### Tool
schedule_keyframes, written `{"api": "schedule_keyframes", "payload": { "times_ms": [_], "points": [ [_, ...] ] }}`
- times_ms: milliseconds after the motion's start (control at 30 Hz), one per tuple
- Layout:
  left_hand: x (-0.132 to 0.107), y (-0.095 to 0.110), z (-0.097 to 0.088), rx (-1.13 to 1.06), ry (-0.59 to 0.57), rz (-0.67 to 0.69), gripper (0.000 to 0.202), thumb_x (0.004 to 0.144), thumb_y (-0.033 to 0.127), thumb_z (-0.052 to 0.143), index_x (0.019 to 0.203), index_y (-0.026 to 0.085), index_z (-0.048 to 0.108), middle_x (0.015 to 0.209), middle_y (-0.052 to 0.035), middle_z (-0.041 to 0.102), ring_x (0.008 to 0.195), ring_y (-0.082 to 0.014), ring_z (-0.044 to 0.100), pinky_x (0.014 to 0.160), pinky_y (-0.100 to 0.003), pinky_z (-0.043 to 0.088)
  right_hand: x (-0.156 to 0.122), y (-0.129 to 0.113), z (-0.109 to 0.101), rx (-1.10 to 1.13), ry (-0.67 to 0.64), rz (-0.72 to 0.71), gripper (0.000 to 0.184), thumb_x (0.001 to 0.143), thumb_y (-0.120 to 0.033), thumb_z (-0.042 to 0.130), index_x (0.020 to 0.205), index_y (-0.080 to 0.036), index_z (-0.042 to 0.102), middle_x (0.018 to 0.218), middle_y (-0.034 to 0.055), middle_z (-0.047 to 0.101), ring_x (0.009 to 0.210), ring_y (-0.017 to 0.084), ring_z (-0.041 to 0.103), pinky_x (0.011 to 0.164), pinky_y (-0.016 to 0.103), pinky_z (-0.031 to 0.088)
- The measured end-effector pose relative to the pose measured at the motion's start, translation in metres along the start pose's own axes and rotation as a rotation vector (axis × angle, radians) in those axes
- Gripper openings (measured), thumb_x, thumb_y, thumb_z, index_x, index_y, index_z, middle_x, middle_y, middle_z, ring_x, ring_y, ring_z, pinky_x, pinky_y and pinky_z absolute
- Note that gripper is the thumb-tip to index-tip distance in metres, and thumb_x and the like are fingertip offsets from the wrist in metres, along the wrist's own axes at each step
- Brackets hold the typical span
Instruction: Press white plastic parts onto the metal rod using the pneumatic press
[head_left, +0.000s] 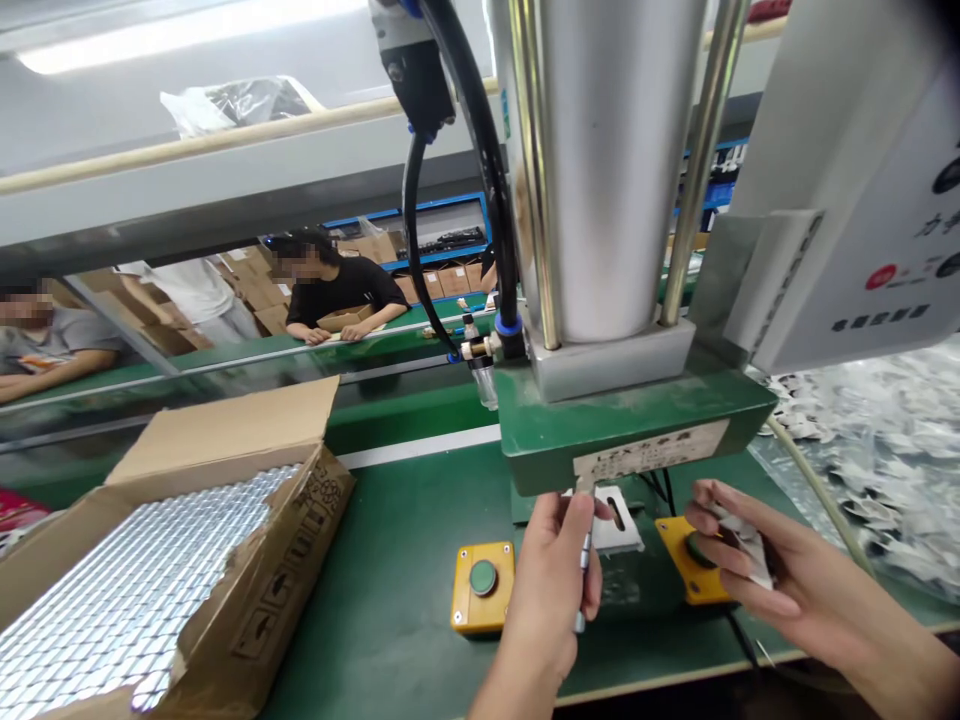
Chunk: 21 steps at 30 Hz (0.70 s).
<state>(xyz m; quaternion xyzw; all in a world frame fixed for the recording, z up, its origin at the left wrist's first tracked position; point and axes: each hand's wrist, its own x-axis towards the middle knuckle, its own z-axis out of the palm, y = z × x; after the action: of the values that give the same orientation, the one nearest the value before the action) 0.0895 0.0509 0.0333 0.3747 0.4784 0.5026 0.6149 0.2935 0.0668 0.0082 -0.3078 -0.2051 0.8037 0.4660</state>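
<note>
My left hand pinches a slim metal pin upright between thumb and fingers, its upper end just under the green head of a pneumatic press. My right hand has its fingers curled and pinches a small silvery piece against the thumb. A white slotted metal plate lies between my hands, closer to the left one. Room is tight here: my left hand sits just beside the left yellow push-button box, and my right fingers sit right over the other yellow box, both with green buttons. The press's silver cylinder rises overhead, with a black air hose down its left side. Open green bench runs left to a torn cardboard carton packed with silvery pieces, and a heap of similar pieces spreads along the right edge. The label on the press head has print too small to read. The white panel shows dark Chinese characters and a red round mark, and the carton carries printed handling symbols. Across the line, a person in a black T-shirt leans on the far bench
</note>
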Motion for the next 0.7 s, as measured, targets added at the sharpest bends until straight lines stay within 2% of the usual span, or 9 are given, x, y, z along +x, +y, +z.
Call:
{"api": "schedule_keyframes", "payload": {
  "times_ms": [100,200,333,400,467,533,600,633,700],
  "points": [
    [0.007,0.003,0.003,-0.002,-0.011,-0.011,0.026,0.088,0.045,0.043,0.089,0.02,0.05,0.04,0.0096,0.034,0.032,-0.006,0.025,0.032,-0.018,0.018,-0.004,0.003,-0.008,-0.033,0.087,0.006,0.022,0.08,-0.032,0.063,0.1,-0.025,0.058,0.082,0.0008,0.045,0.06,0.01,0.044,0.033,0.014,0.027],
    [0.013,0.004,0.004,-0.007,-0.019,-0.019,0.027,0.087,0.045,0.045,0.091,0.019,0.051,0.039,0.0091,0.035,0.033,-0.0059,0.024,0.034,-0.018,0.018,-0.01,0.006,-0.009,-0.127,0.071,-0.008,0.025,0.077,-0.025,0.067,0.099,-0.025,0.058,0.091,0.0018,0.052,0.07,0.012,0.051,0.039,0.015,0.031],
    [0.017,0.002,0.004,-0.005,-0.028,-0.012,0.029,0.088,0.045,0.044,0.091,0.017,0.053,0.037,0.0091,0.033,0.033,-0.0054,0.022,0.034,-0.018,0.015,-0.024,0.009,0.0,-0.431,0.053,-0.079,0.015,0.081,-0.029,0.064,0.09,-0.019,0.058,0.071,-0.0024,0.05,0.048,0.004,0.04,0.041,0.016,0.028],
    [0.019,0.002,0.003,-0.03,-0.031,0.001,0.026,0.086,0.043,0.048,0.092,0.018,0.052,0.039,0.0087,0.035,0.035,-0.0053,0.023,0.035,-0.018,0.016,-0.033,0.004,0.002,-0.709,0.112,-0.127,0.018,0.082,-0.034,0.061,0.09,-0.018,0.06,0.075,-0.0023,0.053,0.042,0.002,0.037,0.041,0.018,0.032],
    [0.022,0.003,0.001,-0.084,-0.035,-0.003,0.024,0.083,0.042,0.055,0.088,0.019,0.052,0.04,0.0084,0.037,0.037,-0.0055,0.025,0.037,-0.017,0.019,-0.042,-0.012,-0.003,-1.03,0.189,-0.189,0.021,0.083,-0.038,0.057,0.089,-0.019,0.063,0.083,-0.0002,0.059,0.047,0.005,0.045,0.045,0.02,0.038],
    [0.025,0.005,0.001,-0.12,-0.041,-0.026,0.026,0.079,0.043,0.061,0.083,0.019,0.052,0.04,0.0082,0.037,0.037,-0.0056,0.025,0.037,-0.017,0.022,-0.05,-0.038,-0.017,-1.329,0.337,-0.291,0.025,0.085,-0.043,0.054,0.087,-0.022,0.067,0.087,0.0009,0.063,0.064,0.012,0.057,0.056,0.022,0.046],
    [0.025,0.007,0.001,-0.094,-0.015,-0.068,0.031,0.076,0.047,0.063,0.084,0.019,0.053,0.041,0.0083,0.038,0.036,-0.0055,0.025,0.037,-0.018,0.023,-0.054,-0.07,-0.04,-1.647,0.565,-0.425,0.03,0.088,-0.047,0.048,0.094,-0.025,0.067,0.094,0.001,0.066,0.081,0.016,0.061,0.07,0.025,0.049],
    [0.023,0.007,0.001,-0.068,0.012,-0.084,0.034,0.075,0.049,0.063,0.088,0.019,0.055,0.041,0.0083,0.038,0.036,-0.0058,0.025,0.036,-0.018,0.023,-0.053,-0.085,-0.053,-1.827,0.682,-0.478,0.031,0.09,-0.046,0.045,0.098,-0.026,0.066,0.098,0.001,0.066,0.082,0.016,0.062,0.07,0.026,0.05],
    [0.016,0.005,0.002,-0.001,0.058,-0.124,0.042,0.075,0.055,0.06,0.096,0.019,0.056,0.039,0.0085,0.036,0.035,-0.0069,0.024,0.034,-0.018,0.022,-0.046,-0.108,-0.078,-2.123,0.736,-0.491,0.03,0.092,-0.04,0.041,0.104,-0.026,0.064,0.104,0.0014,0.064,0.082,0.017,0.062,0.071,0.027,0.048]
  ]
}}
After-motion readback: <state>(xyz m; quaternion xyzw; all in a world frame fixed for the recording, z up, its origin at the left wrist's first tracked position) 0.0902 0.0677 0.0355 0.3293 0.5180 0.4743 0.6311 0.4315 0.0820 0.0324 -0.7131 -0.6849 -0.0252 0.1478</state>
